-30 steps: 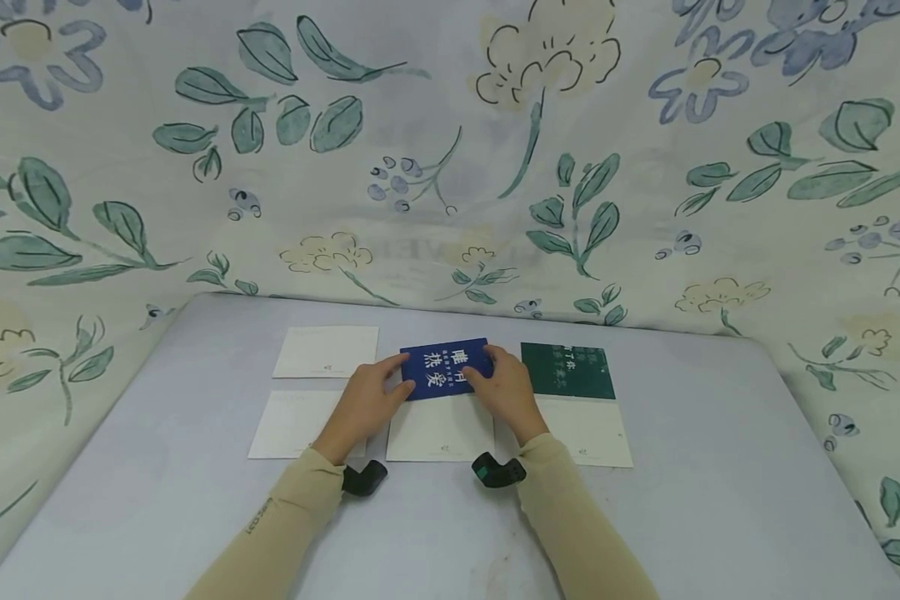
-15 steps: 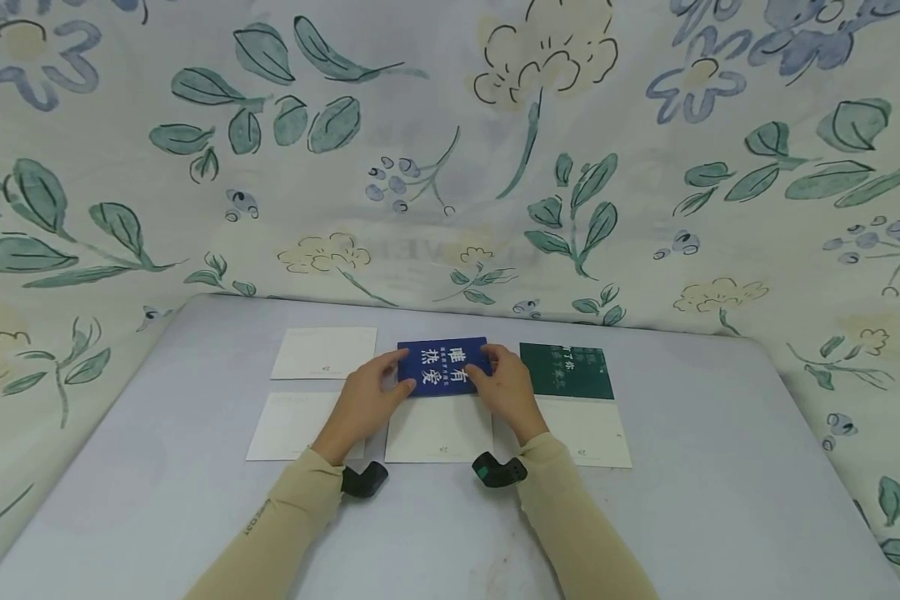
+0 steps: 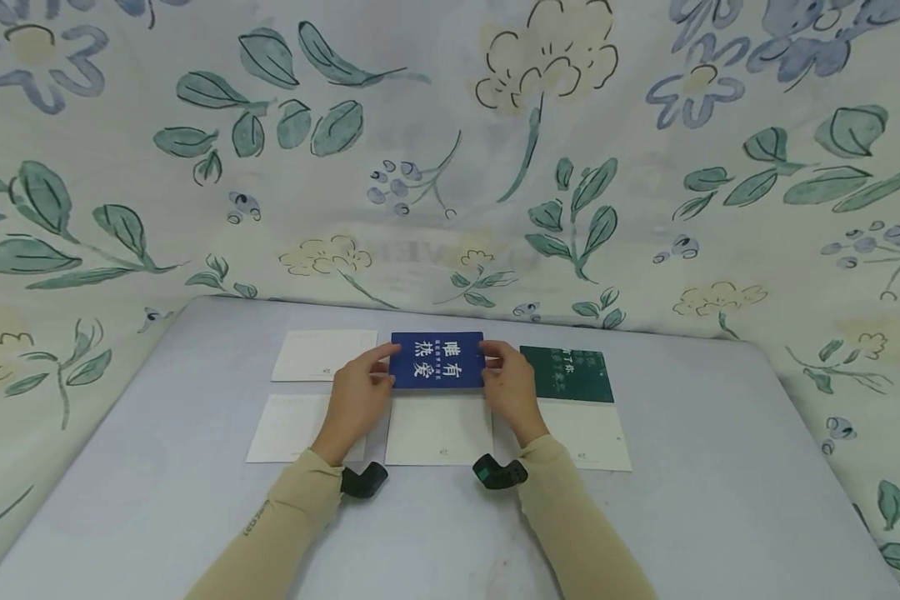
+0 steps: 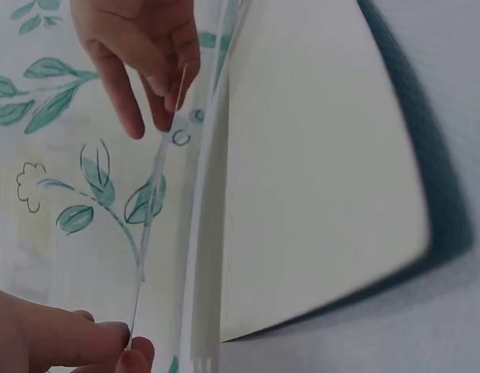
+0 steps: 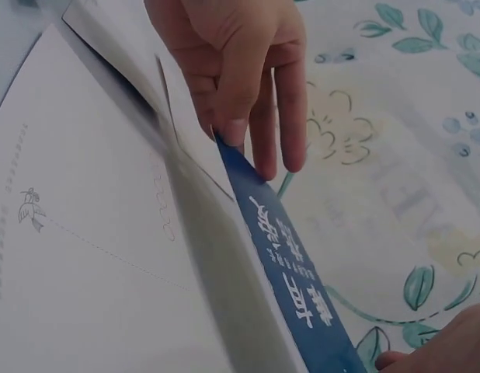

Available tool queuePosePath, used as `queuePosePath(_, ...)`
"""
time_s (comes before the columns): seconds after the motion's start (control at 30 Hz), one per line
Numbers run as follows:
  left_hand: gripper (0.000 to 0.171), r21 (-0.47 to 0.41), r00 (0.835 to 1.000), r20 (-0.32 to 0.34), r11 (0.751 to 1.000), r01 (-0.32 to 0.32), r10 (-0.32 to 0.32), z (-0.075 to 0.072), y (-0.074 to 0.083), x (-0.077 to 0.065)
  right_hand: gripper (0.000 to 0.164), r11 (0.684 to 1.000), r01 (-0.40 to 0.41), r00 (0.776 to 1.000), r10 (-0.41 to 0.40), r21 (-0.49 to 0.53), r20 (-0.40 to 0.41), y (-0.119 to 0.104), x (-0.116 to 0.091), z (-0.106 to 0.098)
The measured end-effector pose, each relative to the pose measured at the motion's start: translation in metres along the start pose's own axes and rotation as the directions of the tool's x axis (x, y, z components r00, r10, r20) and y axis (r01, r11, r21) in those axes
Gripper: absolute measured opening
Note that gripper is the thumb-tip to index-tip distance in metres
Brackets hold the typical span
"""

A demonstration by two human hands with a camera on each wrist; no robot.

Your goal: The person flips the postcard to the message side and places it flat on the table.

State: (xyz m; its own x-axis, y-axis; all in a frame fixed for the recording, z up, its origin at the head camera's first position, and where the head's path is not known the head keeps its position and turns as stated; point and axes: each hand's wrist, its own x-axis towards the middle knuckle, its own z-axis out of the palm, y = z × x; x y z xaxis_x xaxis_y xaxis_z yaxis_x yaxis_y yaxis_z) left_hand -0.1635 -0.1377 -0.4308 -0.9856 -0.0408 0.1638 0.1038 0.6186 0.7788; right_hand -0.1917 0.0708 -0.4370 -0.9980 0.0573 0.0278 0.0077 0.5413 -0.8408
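Note:
Both hands hold a blue postcard [image 3: 438,360] with white lettering over the middle of the table. My left hand [image 3: 358,398] pinches its left short edge, and my right hand [image 3: 512,390] pinches the right one. Edge-on in the left wrist view, the postcard [image 4: 149,210] spans the gap between the two hands. The right wrist view shows its blue face [image 5: 290,264] tilted, beyond a white postcard [image 5: 85,233] with a small bird drawing. Directly below the held card in the head view lies a white postcard [image 3: 440,432].
Two white cards [image 3: 326,356] lie one behind the other on the left. At the right, a dark green postcard [image 3: 570,375] sits behind another white card [image 3: 592,437]. A floral cloth [image 3: 450,167] hangs behind the pale table [image 3: 720,467].
The blue postcard has shifted slightly back and left and now sits squarer. Both hands' thumbs have moved off its face to its edges.

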Motion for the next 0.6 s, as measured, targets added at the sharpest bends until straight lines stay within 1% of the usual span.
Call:
queuePosePath(0.13, 0.045, -0.028, 0.999, -0.055, 1.000, -0.002, 0.001, -0.0011, 0.0003, 0.0006, 0.038, 1.000, 0.015, 0.999, -0.015, 0.003, -0.031, 0.0013, 0.0011, 0.0003)
queuePosePath(0.27, 0.045, -0.032, 0.994, -0.100, 0.999, 0.028, -0.032, -0.0010, 0.0001, 0.0013, 0.039, 1.000, 0.022, 0.998, -0.021, 0.017, -0.051, 0.0020, 0.0015, 0.0000)
queuePosePath(0.37, 0.042, -0.029, 0.991, -0.117, 0.998, 0.055, -0.058, -0.0006, -0.0001, 0.0016, 0.038, 0.999, 0.016, 0.998, -0.014, 0.032, -0.064, 0.0022, 0.0021, -0.0006)
queuePosePath(0.6, 0.035, -0.073, 0.986, -0.157, 0.996, 0.051, -0.062, -0.0008, -0.0011, 0.0029, 0.032, 0.999, -0.019, 0.997, 0.022, 0.044, -0.076, 0.0015, 0.0034, -0.0019)
